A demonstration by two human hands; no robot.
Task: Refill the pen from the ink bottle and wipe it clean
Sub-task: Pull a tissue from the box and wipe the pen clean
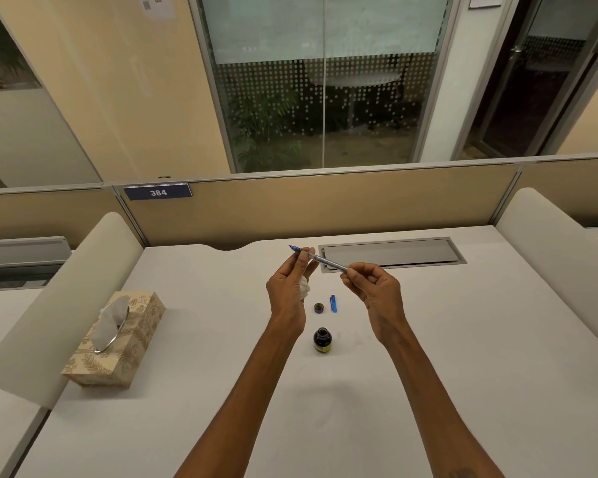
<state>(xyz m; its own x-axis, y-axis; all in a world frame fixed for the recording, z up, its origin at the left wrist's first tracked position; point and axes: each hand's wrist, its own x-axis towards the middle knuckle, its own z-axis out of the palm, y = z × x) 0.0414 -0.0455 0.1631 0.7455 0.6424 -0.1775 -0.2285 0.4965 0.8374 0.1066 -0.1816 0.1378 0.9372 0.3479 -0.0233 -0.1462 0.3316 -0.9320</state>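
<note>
Wiping looks underway: the right hand [373, 288] pinches the pen [325, 261], the left hand [287, 288] clutches a tissue [304, 288] near its tip; the ink bottle [322, 340] stands uncapped.

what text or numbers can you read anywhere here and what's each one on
"384": white digits on the blue plate fixed to the desk partition.
Paper notice on the wall, top left: print too blurred to read.
White sign by the door, top right: too blurred to read.
Yellow label on the ink bottle: too small to read.
</note>
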